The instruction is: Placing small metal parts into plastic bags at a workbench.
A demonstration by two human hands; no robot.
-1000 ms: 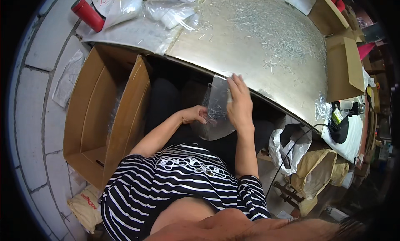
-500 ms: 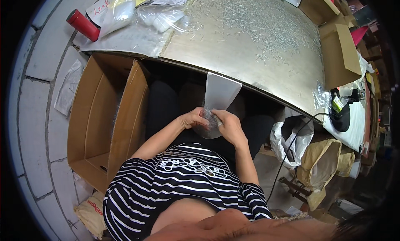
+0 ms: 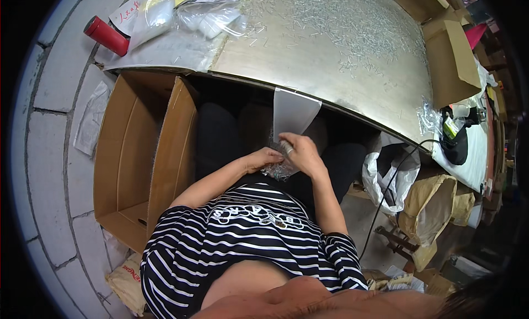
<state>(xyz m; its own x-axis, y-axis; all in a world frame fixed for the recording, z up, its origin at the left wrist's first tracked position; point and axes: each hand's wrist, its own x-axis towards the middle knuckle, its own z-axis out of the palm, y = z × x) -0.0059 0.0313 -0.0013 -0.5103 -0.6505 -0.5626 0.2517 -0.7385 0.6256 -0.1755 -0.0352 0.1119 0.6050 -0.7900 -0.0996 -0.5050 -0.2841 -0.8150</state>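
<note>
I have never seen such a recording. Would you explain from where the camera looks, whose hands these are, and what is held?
There is no machine: a person works bare-handed. A wide fisheye camera worn on the head looks down, so straight edges bend. On the grey metal tabletop lie many thin silvery metal pins. The left hand holds a clear plastic bag with shiny thin pieces inside; the right hand is right beside it, its grip unclear. Beyond them, a pale tapering sheet reaches the tabletop's edge.

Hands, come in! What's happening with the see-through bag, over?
Left hand holding clear, crinkly plastic bag; right hand bent at its top, grip unclear. Pale grey tapered sheet close beyond both hands.
</note>
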